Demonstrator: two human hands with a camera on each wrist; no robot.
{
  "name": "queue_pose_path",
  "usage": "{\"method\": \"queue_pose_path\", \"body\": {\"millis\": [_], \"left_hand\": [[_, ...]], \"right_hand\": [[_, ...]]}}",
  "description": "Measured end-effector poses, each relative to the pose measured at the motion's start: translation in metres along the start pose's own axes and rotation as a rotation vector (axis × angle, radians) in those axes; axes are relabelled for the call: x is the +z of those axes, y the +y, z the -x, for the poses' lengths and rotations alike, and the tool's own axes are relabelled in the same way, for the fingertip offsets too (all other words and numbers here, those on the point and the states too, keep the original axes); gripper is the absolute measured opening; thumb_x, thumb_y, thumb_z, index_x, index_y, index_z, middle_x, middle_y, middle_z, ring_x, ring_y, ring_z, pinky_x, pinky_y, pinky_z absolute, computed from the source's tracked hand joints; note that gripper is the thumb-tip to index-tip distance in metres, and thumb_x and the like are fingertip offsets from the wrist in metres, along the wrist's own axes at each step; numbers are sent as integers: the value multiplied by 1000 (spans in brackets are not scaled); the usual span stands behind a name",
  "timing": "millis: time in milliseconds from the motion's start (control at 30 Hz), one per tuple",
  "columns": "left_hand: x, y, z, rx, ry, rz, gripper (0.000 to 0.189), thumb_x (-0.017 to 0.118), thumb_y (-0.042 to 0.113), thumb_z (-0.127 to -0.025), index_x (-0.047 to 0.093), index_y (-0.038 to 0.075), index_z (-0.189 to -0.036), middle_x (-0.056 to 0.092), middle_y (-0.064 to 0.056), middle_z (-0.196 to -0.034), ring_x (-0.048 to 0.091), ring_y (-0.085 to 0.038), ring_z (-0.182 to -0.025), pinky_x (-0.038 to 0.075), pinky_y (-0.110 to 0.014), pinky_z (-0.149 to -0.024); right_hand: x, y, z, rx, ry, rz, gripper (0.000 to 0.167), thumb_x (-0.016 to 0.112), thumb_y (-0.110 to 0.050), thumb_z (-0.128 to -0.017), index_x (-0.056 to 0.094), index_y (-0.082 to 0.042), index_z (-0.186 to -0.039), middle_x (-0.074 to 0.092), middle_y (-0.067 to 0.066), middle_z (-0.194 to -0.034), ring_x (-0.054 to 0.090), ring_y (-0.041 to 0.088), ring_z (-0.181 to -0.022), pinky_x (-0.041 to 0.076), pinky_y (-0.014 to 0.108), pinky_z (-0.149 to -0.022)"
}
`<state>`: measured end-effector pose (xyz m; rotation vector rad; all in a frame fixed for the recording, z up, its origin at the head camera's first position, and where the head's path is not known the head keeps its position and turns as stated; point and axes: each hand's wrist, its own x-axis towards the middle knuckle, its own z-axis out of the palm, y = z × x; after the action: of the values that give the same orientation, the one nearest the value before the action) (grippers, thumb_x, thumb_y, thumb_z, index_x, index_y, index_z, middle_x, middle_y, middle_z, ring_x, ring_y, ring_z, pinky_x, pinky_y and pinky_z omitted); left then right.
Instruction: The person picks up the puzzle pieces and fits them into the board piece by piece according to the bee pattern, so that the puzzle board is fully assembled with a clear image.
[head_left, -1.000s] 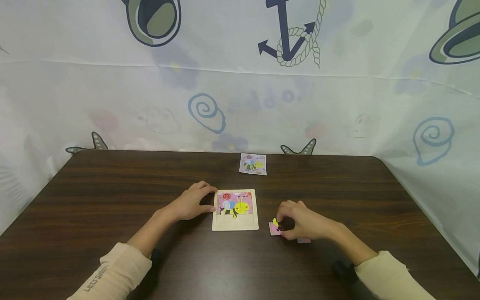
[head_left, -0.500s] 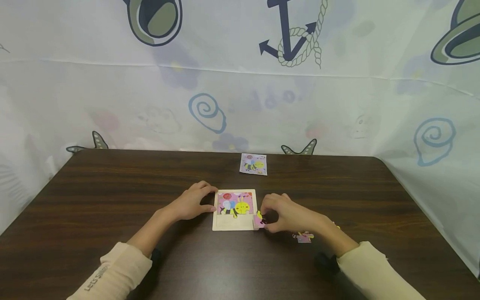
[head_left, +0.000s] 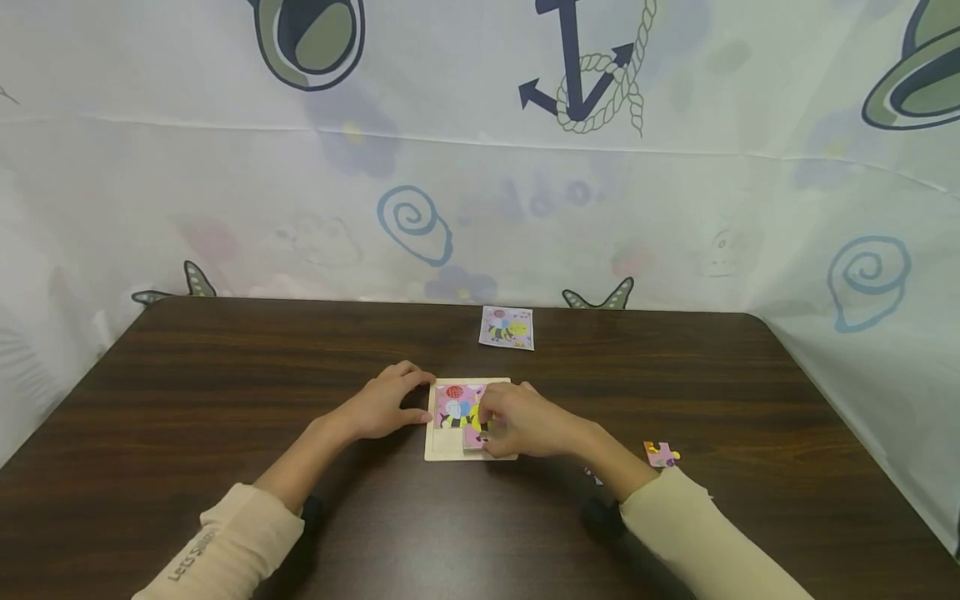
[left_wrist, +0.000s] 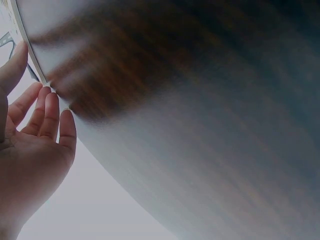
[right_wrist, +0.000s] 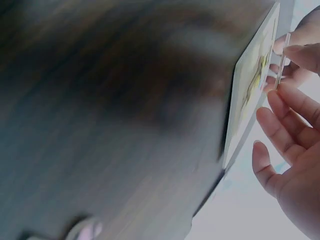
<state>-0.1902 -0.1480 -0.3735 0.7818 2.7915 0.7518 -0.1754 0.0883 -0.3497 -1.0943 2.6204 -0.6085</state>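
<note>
A square wooden puzzle tray (head_left: 447, 455) lies mid-table, its upper part filled with pieces of a yellow bee picture on pink. My left hand (head_left: 384, 404) rests at its left side, thumb and fingertips touching the rim; in the left wrist view the fingers (left_wrist: 51, 117) look nearly straight. Above the tray's lower half, my right hand (head_left: 536, 423) pinches a pink puzzle piece (head_left: 471, 437) between thumb and fingers, hiding part of the bee. In the right wrist view this piece (right_wrist: 283, 62) is seen edge-on, apart from the tray surface (right_wrist: 235, 110).
One loose puzzle piece (head_left: 661, 454) lies right of the tray. Another piece (head_left: 592, 476) is mostly hidden beneath the right forearm. A bee picture card (head_left: 507, 327) lies near the table's back edge, before a printed white cloth (head_left: 480, 208).
My right hand has picked the pink puzzle piece up from the table at the right and carried it left over the tray. The left hand and the tray have stayed put.
</note>
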Motion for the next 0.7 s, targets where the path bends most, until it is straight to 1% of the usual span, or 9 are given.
{"method": "queue_pose_path", "body": {"millis": [167,300,500,700], "left_hand": [[-1,0,0,12,-1,13,49,67,21,-84,51,0,-125,48,-15,-117,44,-33,-109,39,-49,-89],[-1,0,0,9,-2,20,49,67,20,-84,50,0,-125,48,-15,-117,44,-33,-109,40,-49,-89],[-2,0,0,14,-5,21,49,67,20,-84,50,0,-125,48,-14,-117,44,-33,-109,40,-49,-88],[-1,-2,0,23,-7,20,49,67,20,-84,50,0,-125,48,-15,-118,44,-34,-110,39,-49,-88]], "right_hand": [[4,-7,-10,10,3,15,19,72,-18,-75,64,-8,-90,57,-1,-91,49,14,-87,33,33,-76],[8,-11,-16,8,13,40,21,73,-19,-75,65,-7,-90,57,-1,-91,49,14,-87,34,34,-78],[13,-13,-23,-13,28,61,21,73,-19,-74,65,-7,-88,58,-2,-89,50,12,-85,36,31,-75],[16,-15,-27,-9,29,80,22,74,-21,-74,65,-8,-89,57,-3,-90,49,12,-87,35,31,-75]]}}
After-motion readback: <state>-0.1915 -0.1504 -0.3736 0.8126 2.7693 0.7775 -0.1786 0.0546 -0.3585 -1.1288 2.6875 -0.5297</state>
